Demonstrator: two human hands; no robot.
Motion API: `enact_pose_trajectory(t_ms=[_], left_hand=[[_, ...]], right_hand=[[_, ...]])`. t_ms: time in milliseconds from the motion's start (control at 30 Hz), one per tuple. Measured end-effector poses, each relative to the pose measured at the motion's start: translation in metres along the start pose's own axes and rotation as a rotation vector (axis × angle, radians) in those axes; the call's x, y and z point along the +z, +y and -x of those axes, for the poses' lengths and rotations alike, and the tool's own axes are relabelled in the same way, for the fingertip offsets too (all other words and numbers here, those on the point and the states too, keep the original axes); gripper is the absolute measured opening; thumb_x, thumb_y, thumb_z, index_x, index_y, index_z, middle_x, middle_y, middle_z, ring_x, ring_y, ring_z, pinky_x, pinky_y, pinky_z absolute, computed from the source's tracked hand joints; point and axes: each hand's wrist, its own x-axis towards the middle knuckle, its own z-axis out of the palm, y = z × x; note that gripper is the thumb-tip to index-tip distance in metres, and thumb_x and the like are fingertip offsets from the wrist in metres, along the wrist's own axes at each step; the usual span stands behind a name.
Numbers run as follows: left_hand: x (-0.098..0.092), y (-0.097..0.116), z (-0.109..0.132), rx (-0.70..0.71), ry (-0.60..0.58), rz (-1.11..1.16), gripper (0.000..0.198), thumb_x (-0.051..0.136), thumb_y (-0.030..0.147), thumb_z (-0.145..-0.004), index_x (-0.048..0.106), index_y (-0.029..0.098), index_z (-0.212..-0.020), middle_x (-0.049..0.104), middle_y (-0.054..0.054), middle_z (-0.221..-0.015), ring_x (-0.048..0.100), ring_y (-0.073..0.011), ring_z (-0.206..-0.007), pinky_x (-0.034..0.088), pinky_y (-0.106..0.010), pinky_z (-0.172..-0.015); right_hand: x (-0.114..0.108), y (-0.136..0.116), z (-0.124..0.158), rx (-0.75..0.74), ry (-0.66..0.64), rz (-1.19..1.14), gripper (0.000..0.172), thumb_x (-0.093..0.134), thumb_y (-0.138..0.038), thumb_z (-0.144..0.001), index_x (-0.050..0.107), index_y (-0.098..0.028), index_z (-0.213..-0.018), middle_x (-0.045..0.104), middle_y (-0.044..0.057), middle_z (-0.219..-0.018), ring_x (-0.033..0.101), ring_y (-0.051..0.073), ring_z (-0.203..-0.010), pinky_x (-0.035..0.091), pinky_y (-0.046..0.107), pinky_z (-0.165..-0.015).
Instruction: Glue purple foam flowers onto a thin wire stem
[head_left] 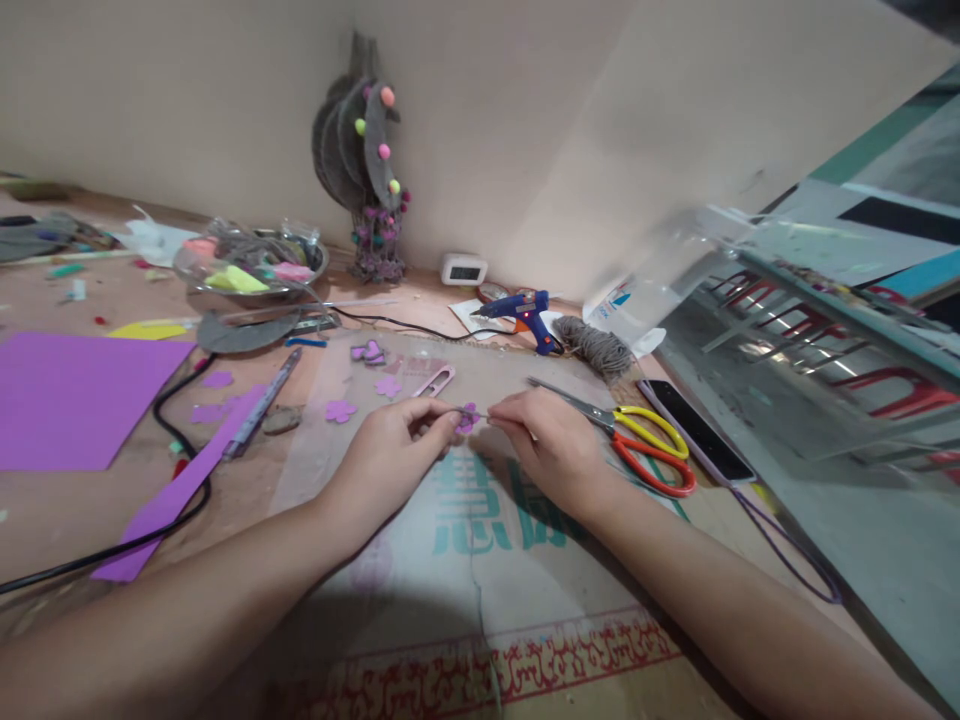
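Note:
Between my hands hangs a small purple flower cut-out, with a thin grey strand at it that I cannot make out fully. My left hand pinches at the flower's left edge, thumb against forefinger. From the other side my right hand pinches the thin strand just right of the flower. A fine thread runs down the plastic sheet below them. Loose purple flowers lie left of my hands, near a pink utility knife. Scissors with yellow and red handles lie beside my right hand.
A blue glue gun stands behind my hands beside grey yarn. A phone lies at the table's right edge. Purple sheet, a pen and a black cable lie left. A filled bowl stands behind.

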Motion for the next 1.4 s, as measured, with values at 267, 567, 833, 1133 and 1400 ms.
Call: enact_pose_trajectory(t_ms=[267,567,833,1133,1400], left_hand=[[0.001,0.005,0.001,0.031,-0.010,-0.042,0.020,0.053,0.030,-0.083,0.070,0.020,-0.082,0.070,-0.001,-0.074,0.060,-0.0153,-0.067,0.044,-0.025,-0.063],[0.001,0.008,0.002,0.015,-0.022,-0.063,0.019,0.053,0.029,-0.083,0.070,0.020,-0.082,0.071,-0.001,-0.076,0.062,-0.0157,-0.070,0.045,-0.026,-0.066],[0.001,0.011,0.000,-0.013,-0.033,-0.041,0.022,0.053,0.029,-0.083,0.071,0.020,-0.091,0.073,-0.002,-0.087,0.064,-0.0172,-0.077,0.047,-0.027,-0.070],[0.001,0.014,0.003,-0.011,-0.010,-0.091,0.017,0.055,0.028,-0.082,0.070,0.020,-0.083,0.072,0.000,-0.081,0.063,-0.0153,-0.072,0.047,-0.026,-0.068],[0.000,0.012,0.002,-0.019,-0.019,-0.065,0.019,0.056,0.030,-0.083,0.071,0.021,-0.090,0.073,0.000,-0.089,0.064,-0.0155,-0.080,0.048,-0.026,-0.073]], right_hand=[[0.001,-0.013,-0.003,0.155,-0.028,-0.121,0.016,0.046,-0.019,-0.092,0.062,-0.020,-0.094,0.070,0.004,-0.083,0.064,0.015,-0.075,0.050,0.028,-0.070],[0.000,-0.021,-0.007,0.470,-0.008,-0.290,0.010,0.051,-0.022,-0.089,0.058,-0.019,-0.084,0.065,0.001,-0.073,0.063,0.013,-0.066,0.047,0.025,-0.062],[0.004,-0.025,-0.014,0.717,-0.015,-0.664,0.013,0.053,-0.029,-0.087,0.054,-0.018,-0.080,0.059,-0.003,-0.059,0.056,0.010,-0.053,0.044,0.021,-0.051],[0.005,-0.026,-0.017,0.791,-0.018,-0.790,0.016,0.056,-0.033,-0.084,0.054,-0.018,-0.081,0.059,-0.003,-0.058,0.055,0.010,-0.051,0.044,0.021,-0.050],[0.004,-0.029,-0.016,0.685,0.000,-0.596,0.010,0.054,-0.026,-0.085,0.056,-0.018,-0.080,0.061,-0.001,-0.063,0.057,0.010,-0.055,0.043,0.020,-0.051]])
